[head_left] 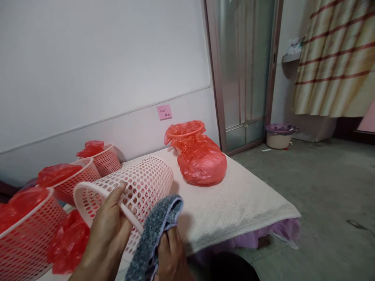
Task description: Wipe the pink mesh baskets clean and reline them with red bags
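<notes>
The pink perforated plastic basket (137,183) lies tipped on its side in front of me, over the near left part of the cream woven cover (240,203). Its open mouth faces me and its base points away. My left hand (108,230) grips the near rim, with the thumb laid across the outside of the rim. My right hand (171,253) is closed around a grey fuzzy cloth (155,230), whose folded top edge touches the basket's lower side wall.

To my left, three more pink mesh baskets stand in a close row towards the wall:
- the nearest basket (26,238)
- the middle basket (73,179)
- the far basket (105,158)

Each has red plastic film bunched in its mouth. A loose crumpled red plastic bag (68,242) lies just beside my left wrist, between the nearest basket and the one I hold.

Further back, near the wall, a basket wrapped in a red plastic bag (199,156) lies on its side, well apart from my hands. The stretch of cover between it and my cloth is bare, as is the cover out to its right edge, where it drops to the grey floor (322,187). A pink sticky note (164,112) is on the white wall.
</notes>
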`<state>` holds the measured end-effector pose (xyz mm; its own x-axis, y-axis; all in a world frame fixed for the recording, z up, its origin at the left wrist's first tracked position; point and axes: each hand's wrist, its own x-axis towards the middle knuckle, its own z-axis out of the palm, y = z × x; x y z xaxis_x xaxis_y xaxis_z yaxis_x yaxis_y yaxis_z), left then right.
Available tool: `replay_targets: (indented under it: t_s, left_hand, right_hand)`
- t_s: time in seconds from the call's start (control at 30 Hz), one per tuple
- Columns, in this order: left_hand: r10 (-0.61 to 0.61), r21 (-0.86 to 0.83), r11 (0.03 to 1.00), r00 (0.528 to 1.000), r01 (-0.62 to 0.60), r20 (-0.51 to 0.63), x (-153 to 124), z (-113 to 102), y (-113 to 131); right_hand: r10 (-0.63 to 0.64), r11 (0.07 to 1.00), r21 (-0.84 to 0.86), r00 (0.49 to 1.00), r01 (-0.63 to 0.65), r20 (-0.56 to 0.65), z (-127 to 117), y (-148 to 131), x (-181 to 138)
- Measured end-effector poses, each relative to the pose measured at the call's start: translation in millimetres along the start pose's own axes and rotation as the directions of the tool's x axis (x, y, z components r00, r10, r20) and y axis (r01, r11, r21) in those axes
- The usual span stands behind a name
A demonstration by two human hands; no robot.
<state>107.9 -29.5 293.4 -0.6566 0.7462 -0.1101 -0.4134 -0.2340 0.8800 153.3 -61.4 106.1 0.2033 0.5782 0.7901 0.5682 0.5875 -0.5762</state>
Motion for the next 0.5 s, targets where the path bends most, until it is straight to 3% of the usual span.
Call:
replay_targets:
  t_s: [0.17,0.27,0.33,0.4,0.43,0.5]
  left_hand:
    - [-0.01,-0.036,0.999,0.995,0.013,0.095,-4.5,6.6,-9.4]
    - [0.014,0.039,0.999,0.95,-0.027,0.312,-3.5,0.4,-19.0]
    - [0.009,0.173,0.98,0.884,-0.102,0.468,-4.1,-12.4,-29.1]
    - [-0.019,0.376,0.896,0.823,-0.239,0.568,-5.2,-33.8,-42.2]
    - [-0.036,0.472,0.812,0.777,-0.344,0.628,-5.0,-47.5,-49.6]
    - [-0.114,0.557,0.562,0.61,-0.611,0.784,-0.9,-78.4,-64.9]
  right_hand:
    - [-0.08,0.969,0.235,0.997,0.078,-0.002,-14.3,10.4,32.8]
    - [-0.061,0.931,0.358,0.998,0.066,-0.026,-25.2,20.4,51.3]
    - [0.008,0.922,0.388,1.0,-0.004,-0.008,-31.7,28.2,61.1]
    - [0.084,0.907,0.414,0.996,-0.079,0.005,-36.9,36.9,69.1]
    - [0.122,0.895,0.431,0.992,-0.116,0.015,-39.0,41.2,72.3]
    - [0.185,0.869,0.463,0.983,-0.173,0.02,-41.7,48.7,76.6]
